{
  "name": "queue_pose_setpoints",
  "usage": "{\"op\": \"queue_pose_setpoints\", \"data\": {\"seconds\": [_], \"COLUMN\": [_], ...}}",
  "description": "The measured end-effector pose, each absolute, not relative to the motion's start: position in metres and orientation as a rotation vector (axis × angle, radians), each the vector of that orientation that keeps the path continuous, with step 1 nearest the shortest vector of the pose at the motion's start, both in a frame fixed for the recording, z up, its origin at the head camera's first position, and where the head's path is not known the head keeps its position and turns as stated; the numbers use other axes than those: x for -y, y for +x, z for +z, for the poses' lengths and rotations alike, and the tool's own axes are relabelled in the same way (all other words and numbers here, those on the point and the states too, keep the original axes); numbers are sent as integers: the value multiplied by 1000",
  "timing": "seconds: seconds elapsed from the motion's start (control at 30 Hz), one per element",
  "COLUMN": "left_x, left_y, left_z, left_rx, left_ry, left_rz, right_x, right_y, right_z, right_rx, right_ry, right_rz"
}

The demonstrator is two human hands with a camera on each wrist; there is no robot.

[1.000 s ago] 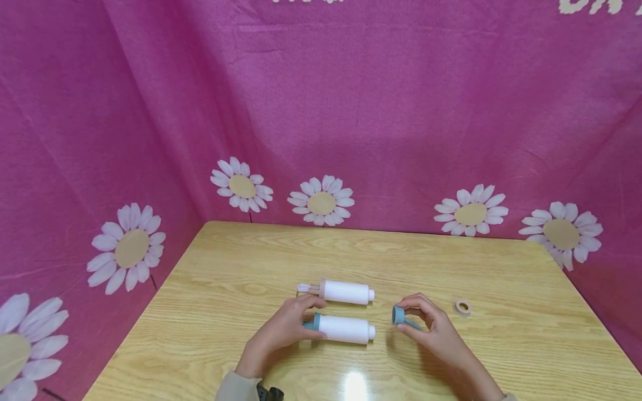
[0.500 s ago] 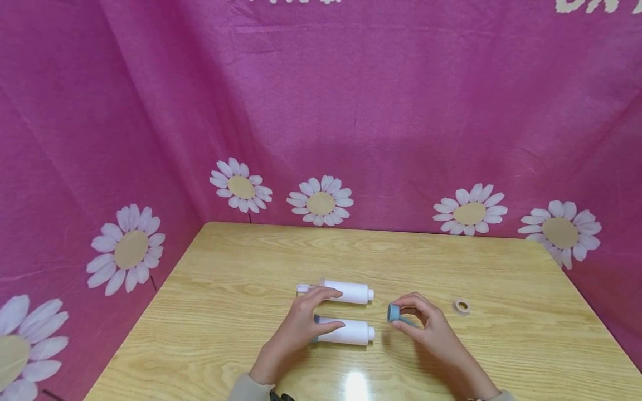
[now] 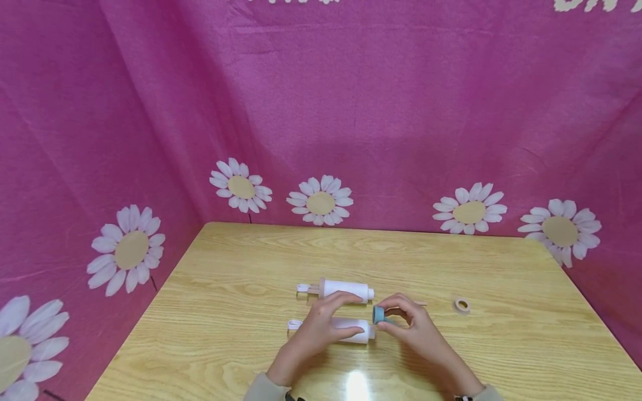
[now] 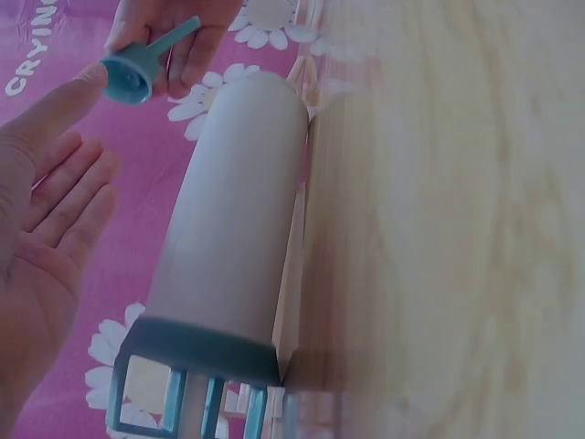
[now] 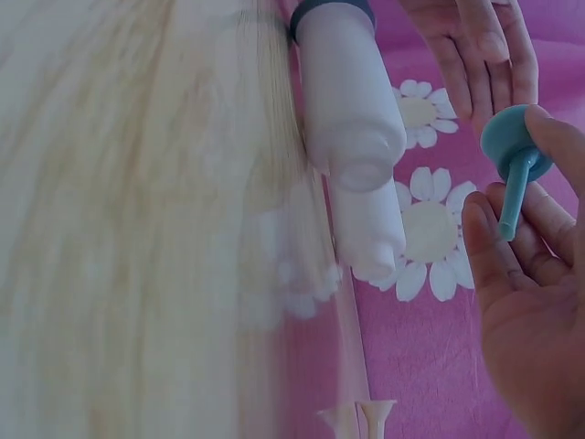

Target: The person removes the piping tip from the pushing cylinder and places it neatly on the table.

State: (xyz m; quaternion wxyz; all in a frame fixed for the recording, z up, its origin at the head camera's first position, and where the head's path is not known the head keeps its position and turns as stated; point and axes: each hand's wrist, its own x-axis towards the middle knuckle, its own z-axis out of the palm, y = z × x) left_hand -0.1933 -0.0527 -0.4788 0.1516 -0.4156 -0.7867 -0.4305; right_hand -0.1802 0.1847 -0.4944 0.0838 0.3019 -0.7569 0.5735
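Observation:
My right hand (image 3: 415,329) pinches a small teal funnel (image 3: 378,314) between thumb and fingers, above the table. In the right wrist view the funnel's thin stem (image 5: 515,197) points down past the curled fingers. Over the near white bottle-like cylinder (image 4: 228,201) my left hand (image 3: 317,328) is held with fingers apart, nothing gripped. Seen from the left wrist, a left digit overlaps the funnel's cup. That cylinder lies on its side, with a teal collar and slotted teal frame (image 4: 174,398) at one end and a narrower neck (image 5: 361,165) at the other.
A second white cylinder (image 3: 346,288) with a beige collar lies parallel, farther back. To the right on the wooden table (image 3: 501,356) is a small beige ring-shaped piece (image 3: 461,306). Behind the table hangs a magenta cloth with daisies (image 3: 321,201).
My left hand has moved right along the near cylinder, away from its teal end. The right hand has brought the funnel leftward, close to the cylinder's neck.

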Motion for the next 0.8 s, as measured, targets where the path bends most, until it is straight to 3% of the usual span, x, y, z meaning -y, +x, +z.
{"op": "queue_pose_setpoints", "data": {"seconds": [0.57, 0.8], "left_x": [44, 46], "left_y": [-190, -190], "left_z": [-477, -477], "left_rx": [2339, 2309], "left_ry": [-1189, -1132], "left_rz": [-1246, -1262], "right_x": [-174, -180], "right_y": [-179, -175], "right_z": [-498, -495], "right_rx": [2298, 2377], "right_ry": [932, 757], "right_rz": [1735, 1766]}}
